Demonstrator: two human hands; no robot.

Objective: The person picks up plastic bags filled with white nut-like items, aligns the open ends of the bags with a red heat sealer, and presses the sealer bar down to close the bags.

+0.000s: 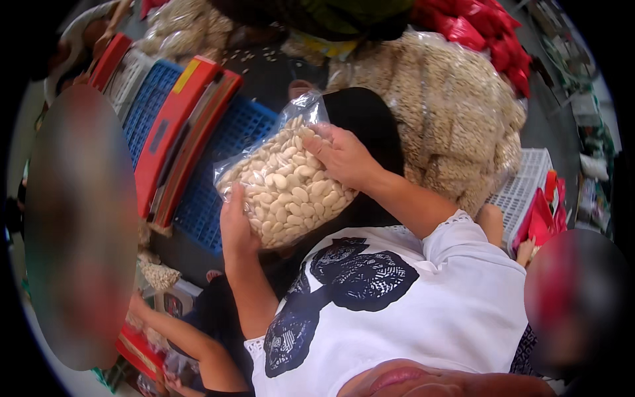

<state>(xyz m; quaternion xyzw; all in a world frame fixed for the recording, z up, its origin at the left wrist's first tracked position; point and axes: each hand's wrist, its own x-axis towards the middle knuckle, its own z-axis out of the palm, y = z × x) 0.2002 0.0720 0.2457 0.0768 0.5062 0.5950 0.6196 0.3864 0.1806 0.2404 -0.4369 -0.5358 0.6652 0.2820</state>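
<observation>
A clear plastic bag of pale, flat beans or seeds (292,193) is held up before my chest, tilted. My left hand (238,218) grips its lower left side, with the thumb on the front. Around the upper right edge closes my right hand (342,154), thumb and fingers pressing the plastic. Loose plastic at the bag's top (305,106) stands above the contents. Behind the bag, to the left, are a blue plastic crate (198,213) and red boxes or trays (171,129) standing close together.
A large transparent sack of pale pieces (436,109) stands at the right, with red bags (476,30) behind it. A white crate (526,173) is beside the sack. Scattered pieces (268,52) lie on the dark floor. Another person's arm (183,332) reaches in at lower left; other people are nearby.
</observation>
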